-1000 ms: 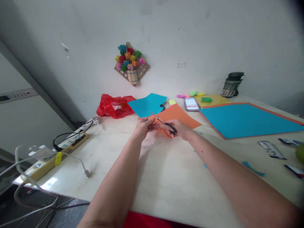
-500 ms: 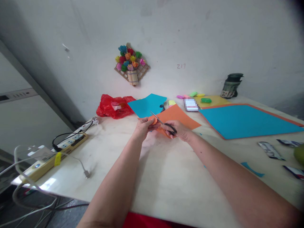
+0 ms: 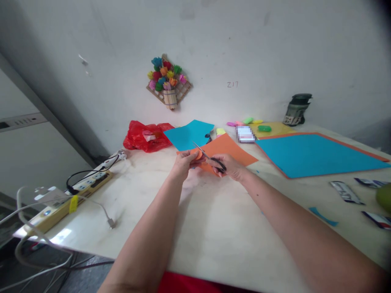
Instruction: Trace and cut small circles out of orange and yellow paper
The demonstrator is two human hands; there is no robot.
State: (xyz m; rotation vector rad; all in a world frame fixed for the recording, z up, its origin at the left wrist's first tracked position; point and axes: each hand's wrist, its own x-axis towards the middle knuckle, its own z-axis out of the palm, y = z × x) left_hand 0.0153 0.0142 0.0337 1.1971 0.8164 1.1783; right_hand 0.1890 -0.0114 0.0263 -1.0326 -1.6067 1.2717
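Orange paper piece (image 3: 199, 155) pinched in left grip (image 3: 185, 162), beside right grip's (image 3: 227, 165) scissors (image 3: 214, 160).

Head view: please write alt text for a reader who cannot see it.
The right hand holds black-handled scissors beside a small orange piece pinched in the left hand. An orange sheet and blue sheets lie on the pale table.

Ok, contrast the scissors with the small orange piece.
The scissors have silvery blades and black handles; the small orange piece is plain orange. The scissors are in the right hand; the small orange piece is pinched in the left hand. Both are held.
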